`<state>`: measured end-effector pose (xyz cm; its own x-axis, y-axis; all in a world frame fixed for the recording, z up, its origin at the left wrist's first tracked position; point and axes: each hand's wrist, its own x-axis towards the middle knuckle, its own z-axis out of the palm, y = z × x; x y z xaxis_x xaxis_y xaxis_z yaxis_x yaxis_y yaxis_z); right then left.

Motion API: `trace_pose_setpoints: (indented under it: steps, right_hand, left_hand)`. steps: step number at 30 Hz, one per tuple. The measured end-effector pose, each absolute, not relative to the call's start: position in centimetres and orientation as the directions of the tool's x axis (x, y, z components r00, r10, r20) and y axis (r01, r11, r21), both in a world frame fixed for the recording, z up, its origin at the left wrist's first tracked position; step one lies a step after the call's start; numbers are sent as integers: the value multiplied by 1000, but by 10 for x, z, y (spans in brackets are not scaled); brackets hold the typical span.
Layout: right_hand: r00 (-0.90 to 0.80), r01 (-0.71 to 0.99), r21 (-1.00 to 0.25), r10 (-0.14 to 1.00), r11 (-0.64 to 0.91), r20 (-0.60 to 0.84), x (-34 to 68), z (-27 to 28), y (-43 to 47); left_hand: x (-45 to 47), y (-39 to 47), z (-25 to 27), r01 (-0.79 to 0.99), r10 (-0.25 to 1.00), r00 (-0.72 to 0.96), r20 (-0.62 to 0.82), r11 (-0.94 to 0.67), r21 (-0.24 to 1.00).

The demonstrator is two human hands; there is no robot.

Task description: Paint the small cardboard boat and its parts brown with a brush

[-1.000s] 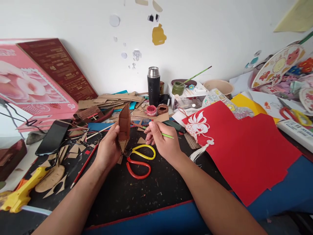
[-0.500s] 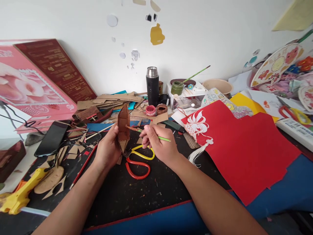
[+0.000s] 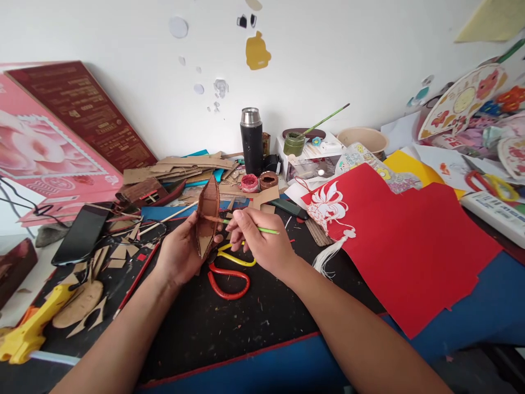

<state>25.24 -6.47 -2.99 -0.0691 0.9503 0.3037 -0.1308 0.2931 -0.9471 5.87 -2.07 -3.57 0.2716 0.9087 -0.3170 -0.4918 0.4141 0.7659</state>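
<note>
On my feed, the left hand (image 3: 180, 250) cradles a boat (image 3: 210, 197), mostly brown inside, its paler wrist-side end seemingly unpainted; the right hand (image 3: 264, 241) holds a brush (image 3: 268, 231) to it.

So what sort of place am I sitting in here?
It looks like a craft workspace, possibly at home: there's a paintbrush in your right hand, an open jar of red paint ahead, and cardboard scraps strewn about.
</note>
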Motion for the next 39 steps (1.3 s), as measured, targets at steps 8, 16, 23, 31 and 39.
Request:
trace_pose_setpoints:
  steps: [8,16,23,31,39]
  right_hand:
    - [-65,-145,-940,945,310,322,253,-30,-63]
    - [-71,-181,-949,959,258,274,252,-28,-65]
    - [-45,-194,-936,951,292,306,252,-27,-64]
    - [-90,-170,-962,969,212,230,251,-27,-67]
    - [-14,-177,-949,964,260,267,252,-23,-65]
  left_hand:
    - [67,-24,-31,-539,897,295,-328,440,719]
    - [67,-22,-26,-535,877,309,-369,481,695]
    - [69,-25,-27,-539,863,317,-393,505,674]
    - [69,-24,-23,-579,861,333,-384,508,638]
    - [65,-22,-38,-547,863,364,-349,502,670]
